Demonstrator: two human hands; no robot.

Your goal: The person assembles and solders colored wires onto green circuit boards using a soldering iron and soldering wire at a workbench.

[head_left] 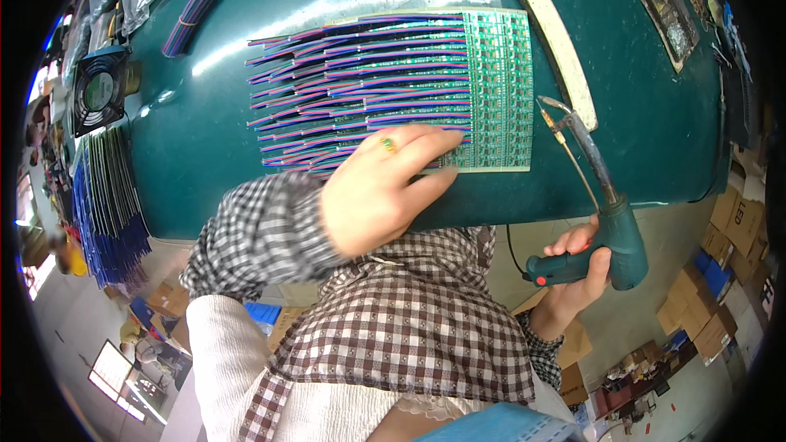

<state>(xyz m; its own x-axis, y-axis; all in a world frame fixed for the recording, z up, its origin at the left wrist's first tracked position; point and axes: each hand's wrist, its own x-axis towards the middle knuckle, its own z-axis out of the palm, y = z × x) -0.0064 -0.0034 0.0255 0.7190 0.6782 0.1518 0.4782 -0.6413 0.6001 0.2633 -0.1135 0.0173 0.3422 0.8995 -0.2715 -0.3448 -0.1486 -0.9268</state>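
Note:
A green circuit board panel (pixel 501 90) lies on the table, with rows of multicoloured ribbon wires (pixel 360 74) running left from it. My left hand (pixel 385 184), with a ring on one finger, bends over the panel's near rows. Its index finger and thumb close around a wire end at the board, though the palm hides most of that wire. My right hand (pixel 577 266) grips the handle of a green soldering gun (pixel 626 245) beyond the table's front edge. Upward and left points the gun's soldering tip (pixel 542 100), just right of the panel, with a thin feed tube beside it.
A pale curved strip (pixel 548 33) lies right of the panel, near a worn tray (pixel 667 16). At left are a tied wire bundle (pixel 190 22), a small black fan (pixel 100 90) and hanging blue wires (pixel 110 205). Cardboard boxes (pixel 696 303) stand on the floor at right.

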